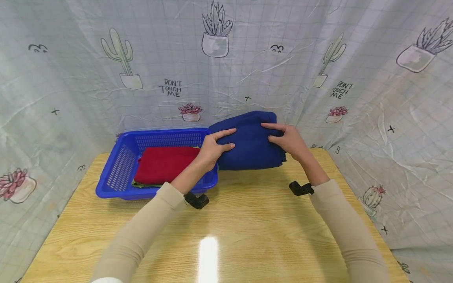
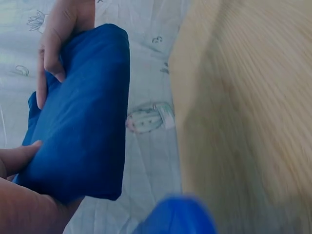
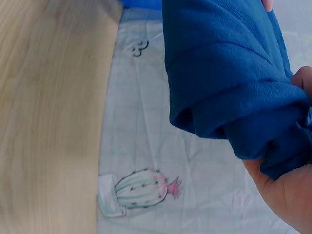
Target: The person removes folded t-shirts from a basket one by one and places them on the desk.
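Folded blue cloth [image 1: 251, 143] is raised just beside the blue basket [image 1: 118, 192], over the far part of the table [image 1: 255, 220]. My left grip [image 1: 210, 150] and right grip [image 1: 291, 141] hold its 2 opposite ends, presumably keeping the layers together.

On the curtain [image 1: 255, 74], "DON'T TOUCH ME" [image 1: 173, 88] stood in dark capitals above the far edge of the worktop [image 1: 255, 204], left of centre; a second print [image 1: 340, 89], its TOUCH partly unclear, stood above the far right corner.
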The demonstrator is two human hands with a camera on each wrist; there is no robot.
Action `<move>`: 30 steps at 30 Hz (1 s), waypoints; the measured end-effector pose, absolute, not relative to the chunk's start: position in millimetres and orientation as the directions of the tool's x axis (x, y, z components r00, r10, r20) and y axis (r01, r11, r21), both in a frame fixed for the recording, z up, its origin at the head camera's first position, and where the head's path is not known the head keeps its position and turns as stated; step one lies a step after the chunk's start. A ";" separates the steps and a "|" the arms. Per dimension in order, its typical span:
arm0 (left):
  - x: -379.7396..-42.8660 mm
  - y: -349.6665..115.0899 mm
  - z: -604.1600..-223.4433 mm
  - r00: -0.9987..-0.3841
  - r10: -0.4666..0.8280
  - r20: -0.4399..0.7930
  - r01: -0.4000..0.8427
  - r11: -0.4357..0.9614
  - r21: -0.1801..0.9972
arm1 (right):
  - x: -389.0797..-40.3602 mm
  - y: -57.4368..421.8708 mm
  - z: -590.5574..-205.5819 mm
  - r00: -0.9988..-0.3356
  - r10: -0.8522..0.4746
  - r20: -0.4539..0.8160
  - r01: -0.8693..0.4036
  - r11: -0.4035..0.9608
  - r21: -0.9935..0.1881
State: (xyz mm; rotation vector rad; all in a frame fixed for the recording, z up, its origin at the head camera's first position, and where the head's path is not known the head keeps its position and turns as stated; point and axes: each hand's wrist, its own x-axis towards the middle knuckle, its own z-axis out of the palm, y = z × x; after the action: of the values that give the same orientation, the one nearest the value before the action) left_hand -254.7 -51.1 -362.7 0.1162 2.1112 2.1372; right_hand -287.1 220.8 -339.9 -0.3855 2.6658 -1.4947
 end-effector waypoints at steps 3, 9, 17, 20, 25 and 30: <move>-255.0 -40.5 -365.9 -0.990 0.136 -0.041 -0.043 -0.011 0.999 | -288.6 228.2 -342.1 -0.972 -0.227 0.065 -0.176 0.515 -0.839; -256.0 -17.1 -373.7 -0.995 0.098 -0.014 -0.019 -0.047 0.999 | -291.6 240.3 -344.1 -0.980 -0.160 0.114 -0.185 0.554 -0.812; -258.3 14.7 -393.2 -0.997 -0.038 0.065 0.067 -0.082 0.994 | -296.0 250.8 -355.2 -0.981 -0.108 0.160 -0.193 0.567 -0.801; -262.5 27.3 -404.8 -0.992 -0.096 0.079 0.086 -0.070 0.994 | -302.5 256.0 -367.8 -0.981 -0.088 0.175 -0.193 0.578 -0.793; -273.9 41.9 -425.9 -0.972 -0.228 0.057 0.064 -0.022 0.998 | -318.1 260.9 -394.5 -0.981 -0.093 0.168 -0.189 0.623 -0.759; -285.6 50.3 -447.8 -0.946 -0.325 0.000 -0.010 0.029 1.000 | -333.2 262.0 -423.5 -0.986 -0.130 0.103 -0.163 0.660 -0.734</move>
State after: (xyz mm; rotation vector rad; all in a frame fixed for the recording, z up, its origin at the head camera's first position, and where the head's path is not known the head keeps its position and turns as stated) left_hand -285.6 50.3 -447.8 -0.4008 2.4033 2.3303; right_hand -333.2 262.0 -423.5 -0.2560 2.8993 -1.2880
